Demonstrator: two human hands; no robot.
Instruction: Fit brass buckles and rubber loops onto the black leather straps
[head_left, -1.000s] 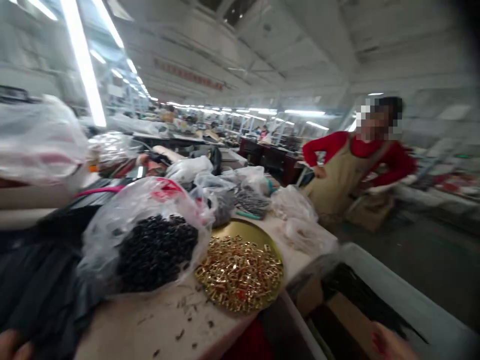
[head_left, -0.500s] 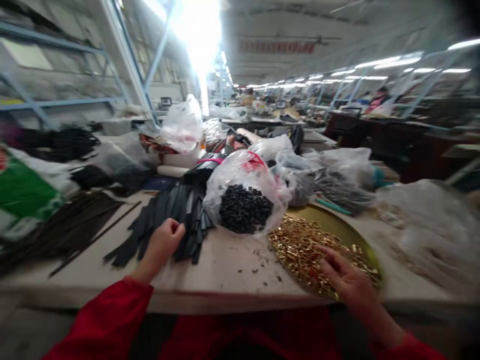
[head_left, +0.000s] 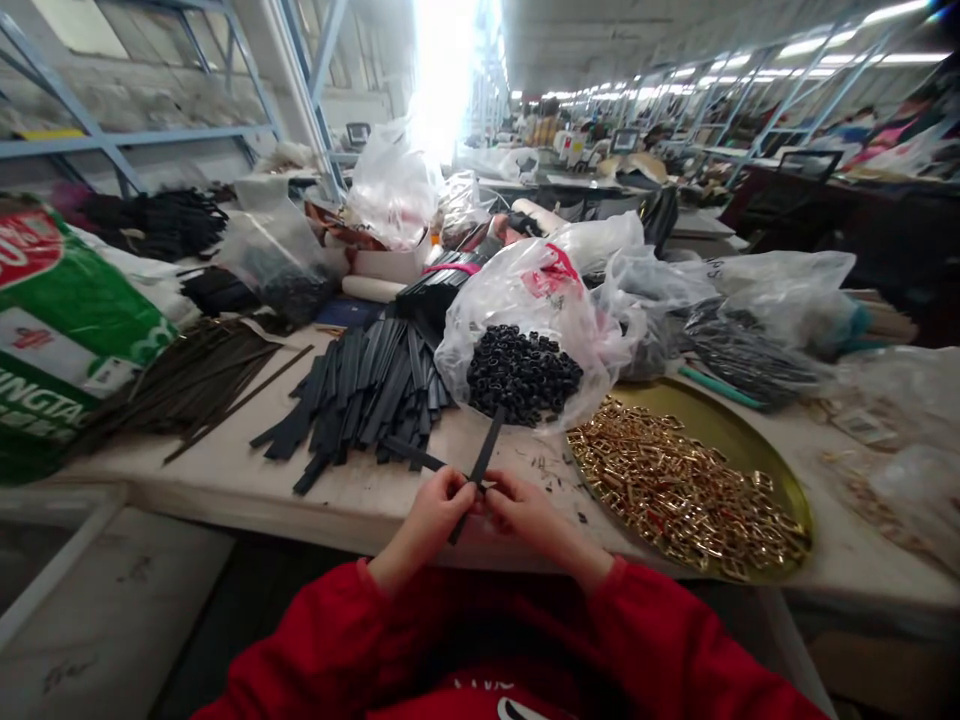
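Note:
In front of me at the table edge, my left hand [head_left: 441,508] pinches a black strip [head_left: 487,448] that points away from me. A second dark strip end sticks out leftward from the same fingers. My right hand [head_left: 523,508] is closed, its fingertips against the strip from the right. Whatever lies between those fingertips is hidden. Beyond my left hand a pile of black strips [head_left: 360,390] is fanned out. A clear plastic bag [head_left: 495,290] of small black loops [head_left: 521,370] stands open ahead. To the right, gold metal buckles [head_left: 675,480] are heaped on a round gold tray [head_left: 731,430].
Thin brown strips [head_left: 202,375] lie to the left beside a green printed bag [head_left: 82,330]. More plastic bags [head_left: 787,280] crowd the table's back and right, near a teal stick [head_left: 724,387]. Small dark scraps dot the white tabletop [head_left: 390,500].
My right hand has left the gold buckles and my left hand the strip pile. They have come together in front of me, with a black strip held between them.

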